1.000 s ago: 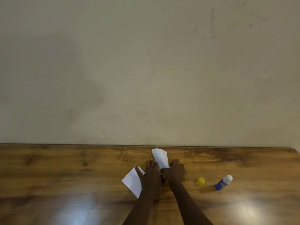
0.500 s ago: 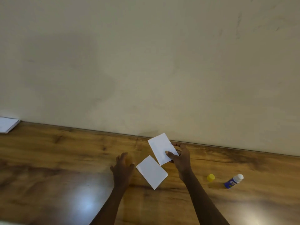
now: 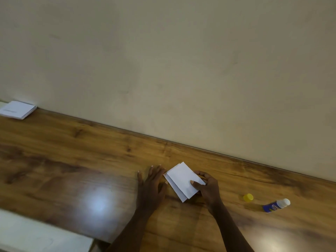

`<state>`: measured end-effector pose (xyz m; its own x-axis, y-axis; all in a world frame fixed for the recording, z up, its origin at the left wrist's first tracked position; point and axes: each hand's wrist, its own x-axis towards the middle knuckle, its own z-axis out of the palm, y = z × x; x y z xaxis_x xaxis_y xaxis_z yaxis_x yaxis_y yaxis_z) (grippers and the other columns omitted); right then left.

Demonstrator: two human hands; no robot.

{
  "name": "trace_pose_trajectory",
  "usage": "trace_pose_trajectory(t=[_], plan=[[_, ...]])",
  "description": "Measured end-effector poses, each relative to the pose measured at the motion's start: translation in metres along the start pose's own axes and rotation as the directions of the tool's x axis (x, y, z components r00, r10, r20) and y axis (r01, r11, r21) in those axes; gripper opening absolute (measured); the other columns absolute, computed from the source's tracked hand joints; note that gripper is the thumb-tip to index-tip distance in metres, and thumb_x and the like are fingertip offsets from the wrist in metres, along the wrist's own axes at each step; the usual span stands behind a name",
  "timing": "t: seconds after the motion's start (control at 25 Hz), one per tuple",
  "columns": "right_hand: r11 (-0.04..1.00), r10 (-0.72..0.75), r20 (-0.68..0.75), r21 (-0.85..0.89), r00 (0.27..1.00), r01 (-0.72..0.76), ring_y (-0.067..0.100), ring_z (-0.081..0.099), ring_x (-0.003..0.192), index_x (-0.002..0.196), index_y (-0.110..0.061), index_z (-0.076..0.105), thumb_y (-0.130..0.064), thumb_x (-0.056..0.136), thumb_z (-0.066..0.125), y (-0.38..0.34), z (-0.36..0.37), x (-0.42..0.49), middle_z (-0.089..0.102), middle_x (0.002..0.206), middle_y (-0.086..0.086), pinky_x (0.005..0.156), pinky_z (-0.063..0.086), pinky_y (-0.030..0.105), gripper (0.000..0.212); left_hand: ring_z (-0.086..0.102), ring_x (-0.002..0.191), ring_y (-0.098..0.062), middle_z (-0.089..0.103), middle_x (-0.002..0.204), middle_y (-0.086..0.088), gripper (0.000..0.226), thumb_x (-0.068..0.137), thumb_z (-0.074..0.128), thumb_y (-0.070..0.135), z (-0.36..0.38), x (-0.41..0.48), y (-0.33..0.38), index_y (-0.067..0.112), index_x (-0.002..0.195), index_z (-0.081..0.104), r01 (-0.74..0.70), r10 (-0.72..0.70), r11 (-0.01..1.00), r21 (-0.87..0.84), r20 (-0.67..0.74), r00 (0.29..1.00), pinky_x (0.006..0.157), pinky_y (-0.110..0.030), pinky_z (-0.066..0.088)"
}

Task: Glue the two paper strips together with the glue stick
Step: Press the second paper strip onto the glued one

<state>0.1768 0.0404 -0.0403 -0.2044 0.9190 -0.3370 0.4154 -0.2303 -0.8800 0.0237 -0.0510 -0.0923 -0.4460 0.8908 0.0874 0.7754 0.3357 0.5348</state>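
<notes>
Two white paper strips lie stacked on the wooden table. The upper strip (image 3: 183, 178) covers most of the lower strip (image 3: 173, 187), which shows along the left edge. My right hand (image 3: 207, 190) pinches the upper strip at its near right corner, thumb on top. My left hand (image 3: 151, 186) lies flat on the table with fingers apart, just left of the strips and touching the lower strip's edge. The blue glue stick (image 3: 276, 205) lies uncapped on its side to the right, its yellow cap (image 3: 248, 197) standing beside it.
A stack of white paper (image 3: 17, 110) sits at the far left against the beige wall (image 3: 163, 70). A white surface (image 3: 36, 235) lies past the table's near left edge. The wooden table (image 3: 81, 160) stretches left of my hands.
My right hand has brought the upper strip down onto the lower one, so they now overlap. My left hand moved right to the strips' edge. The view has tilted and shifted left.
</notes>
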Motion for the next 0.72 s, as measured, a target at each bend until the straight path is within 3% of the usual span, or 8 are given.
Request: trace_pose_trajectory(t=[0.72], plan=[[0.989, 0.002, -0.067, -0.146, 0.998, -0.012, 0.028, 0.052, 0.107, 0.11, -0.004, 0.056, -0.009, 0.075, 0.069, 0.004, 0.017, 0.003, 0.055, 0.124, 0.015, 0.088, 0.047, 0.039, 0.038, 0.007, 0.143, -0.013, 0.028, 0.15, 0.011, 0.051, 0.09, 0.035, 0.047, 0.0, 0.002, 0.002, 0.031, 0.138, 0.029, 0.016, -0.022, 0.996, 0.083, 0.065, 0.998, 0.107, -0.046, -0.024]])
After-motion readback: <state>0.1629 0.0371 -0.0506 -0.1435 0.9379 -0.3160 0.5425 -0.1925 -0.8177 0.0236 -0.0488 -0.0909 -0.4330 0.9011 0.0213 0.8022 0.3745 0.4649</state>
